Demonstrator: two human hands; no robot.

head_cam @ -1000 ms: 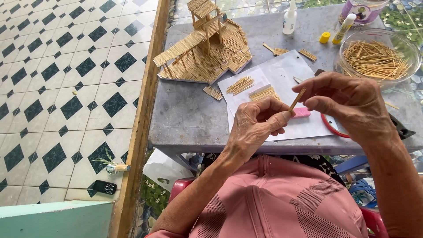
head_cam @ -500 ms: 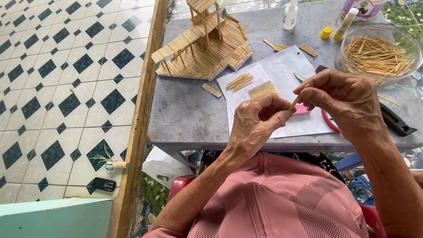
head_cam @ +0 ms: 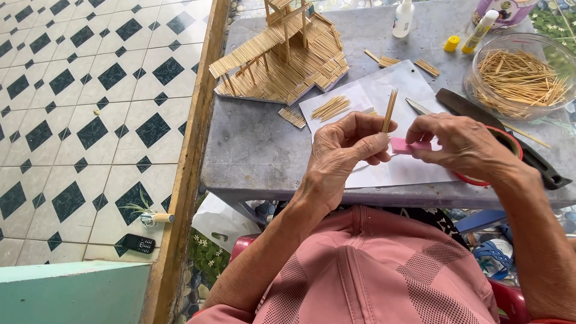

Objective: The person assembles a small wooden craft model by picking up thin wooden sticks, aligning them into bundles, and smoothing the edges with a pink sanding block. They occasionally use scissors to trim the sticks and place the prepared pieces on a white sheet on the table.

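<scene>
While the left hand (head_cam: 345,150) hovers over the near edge of the grey tabletop (head_cam: 252,144), its thumb and fingers press together on the lower end of a small bundle of thin wooden sticks (head_cam: 390,111), which stands nearly upright above the knuckles. Just to its right, and apart from it, the right hand (head_cam: 465,147) pinches a small pink block (head_cam: 408,146) between thumb and forefinger, the block's free end pointing toward the left hand; whether it touches the sticks is hard to tell from this angle. Both hands hang above a white sheet of paper (head_cam: 372,96) that lies near the middle of the tabletop, with a loose fan of cut sticks (head_cam: 331,108) on it and a knife blade (head_cam: 420,107) resting at its right side. Toward the far left corner stands a model house built of sticks (head_cam: 282,57). At the far right corner a clear glass bowl (head_cam: 519,75) holds many more sticks. Along the far edge stand a white glue bottle (head_cam: 403,18) and a yellow cap (head_cam: 452,43). A red ring-shaped rim (head_cam: 510,141) shows partly behind the right hand near the front right edge. Left of the table, a black-and-white tiled floor (head_cam: 78,108) carries a small black phone (head_cam: 138,243).
</scene>
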